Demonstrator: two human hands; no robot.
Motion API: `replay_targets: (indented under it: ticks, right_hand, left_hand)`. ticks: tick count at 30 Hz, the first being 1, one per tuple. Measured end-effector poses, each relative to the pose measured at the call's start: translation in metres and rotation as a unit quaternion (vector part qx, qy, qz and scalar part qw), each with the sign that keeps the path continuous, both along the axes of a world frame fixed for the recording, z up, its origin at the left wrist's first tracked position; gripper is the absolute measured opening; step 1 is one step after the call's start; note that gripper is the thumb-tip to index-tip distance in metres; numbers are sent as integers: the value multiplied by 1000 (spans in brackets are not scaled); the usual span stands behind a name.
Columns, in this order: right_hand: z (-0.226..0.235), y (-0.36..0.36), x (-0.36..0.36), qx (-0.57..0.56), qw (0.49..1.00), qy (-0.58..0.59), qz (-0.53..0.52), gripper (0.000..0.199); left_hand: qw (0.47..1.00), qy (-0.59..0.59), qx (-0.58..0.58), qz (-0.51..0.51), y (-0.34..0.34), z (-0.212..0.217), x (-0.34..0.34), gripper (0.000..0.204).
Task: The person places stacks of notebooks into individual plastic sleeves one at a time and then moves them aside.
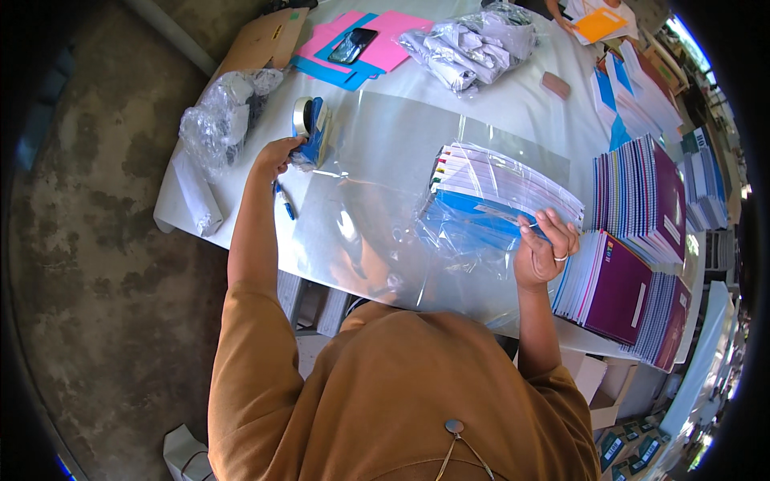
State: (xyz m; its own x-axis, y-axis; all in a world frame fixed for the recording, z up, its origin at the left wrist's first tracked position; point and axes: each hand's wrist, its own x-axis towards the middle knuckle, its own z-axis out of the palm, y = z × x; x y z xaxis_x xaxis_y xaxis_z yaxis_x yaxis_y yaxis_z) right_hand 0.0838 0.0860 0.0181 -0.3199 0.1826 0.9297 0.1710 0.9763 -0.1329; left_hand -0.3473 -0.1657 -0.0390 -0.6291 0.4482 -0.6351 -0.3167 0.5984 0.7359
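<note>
On the left of the table stands a blue tape dispenser [319,138] with a tape roll [302,117] in it. My left hand [279,156] reaches out to it, fingers closed on its near side. In front of me, a stack of notebooks [501,188] with a blue cover lies partly under a large sheet of clear plastic film [377,200]. My right hand [547,248] is at the near right corner of that stack, fingers curled in and pinching the film. A small pale bit shows at its fingertips; what it is I cannot make out.
Stacks of spiral notebooks [634,196] and purple-covered books [613,284] line the right side. A marker [284,200], crumpled plastic [220,120], a phone [353,46] on pink and blue sheets, and bagged wrapping [473,48] lie about. Another person's hand [566,26] shows at the far right.
</note>
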Motion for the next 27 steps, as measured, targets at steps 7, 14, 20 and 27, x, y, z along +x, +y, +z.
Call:
replay_targets:
  ticks: [7,14,20,27]
  right_hand:
    - [-1,0,0,-17,1000,7,-3,29]
    - [-1,0,-3,-2,999,33,20,24]
    - [3,0,-2,-9,1000,16,15,23]
    - [14,-6,5,-22,997,-59,-45,27]
  left_hand:
    - [962,-22,266,54,-84,-69,51,19]
    - [795,447,167,375,-12,11,62,27]
    - [925,243,292,13,85,89,311,35]
    - [970,14,234,63,135,92,360,48]
